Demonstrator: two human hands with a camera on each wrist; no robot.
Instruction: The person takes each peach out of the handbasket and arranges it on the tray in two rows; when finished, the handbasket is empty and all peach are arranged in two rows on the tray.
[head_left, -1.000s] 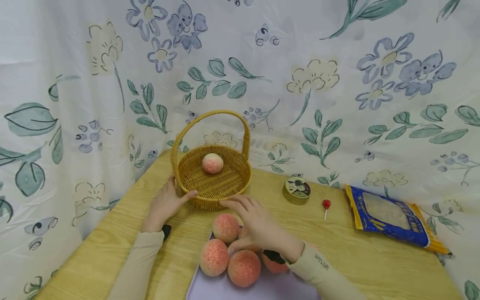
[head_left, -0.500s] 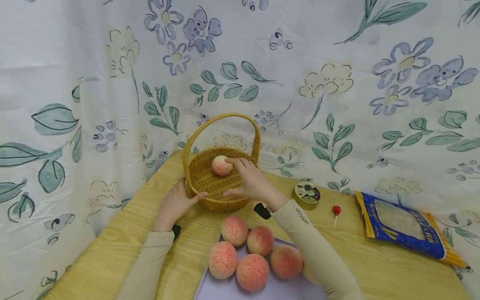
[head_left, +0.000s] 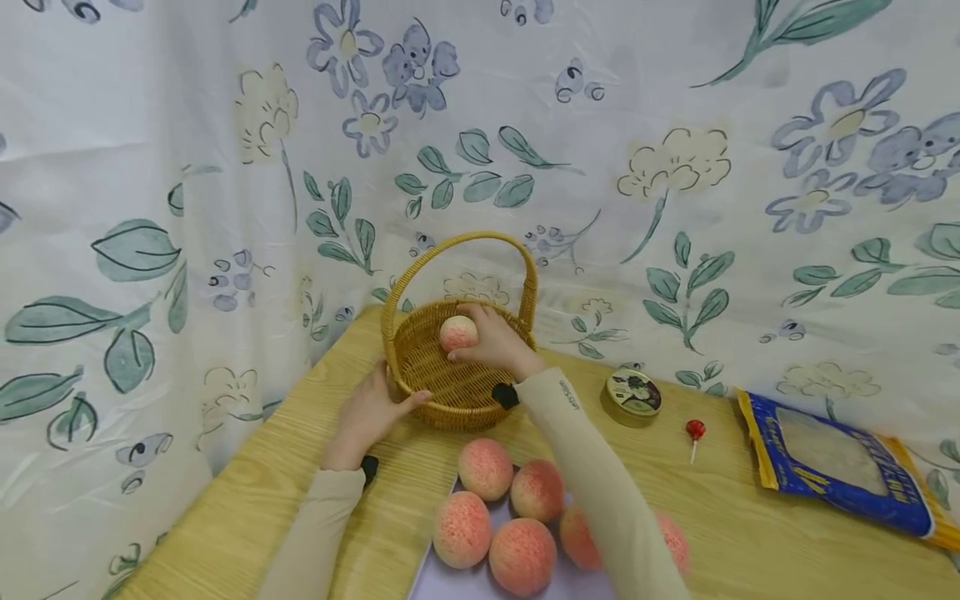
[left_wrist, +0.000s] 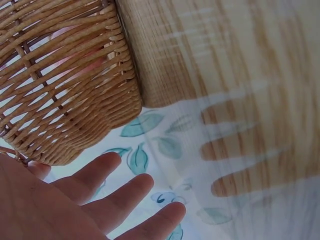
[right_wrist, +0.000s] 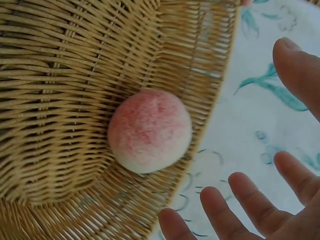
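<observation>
A wicker basket (head_left: 453, 417) with an arched handle stands on the table, one pink-and-cream peach (head_left: 457, 333) inside it near the back. My right hand (head_left: 495, 337) reaches over the basket beside that peach, thumb below and fingers above. In the right wrist view its fingers (right_wrist: 220, 212) are spread apart from the peach (right_wrist: 150, 131), which rests against the woven wall. At the basket's left front side is my left hand (head_left: 367, 417), its thumb at the rim. The left wrist view shows straight, spread fingers (left_wrist: 122, 200) next to the weave.
In front of the basket, several peaches (head_left: 522, 557) lie on a lilac tray (head_left: 442, 579), partly hidden by my right sleeve. To the right are a round tin (head_left: 632, 396), a red lollipop (head_left: 695, 430) and a blue-and-yellow packet (head_left: 840, 458). A floral curtain (head_left: 570, 167) hangs behind.
My right hand has moved from above the tray peaches up into the basket, to the peach there. My left hand stays at the basket's side. The head view has shifted slightly left.
</observation>
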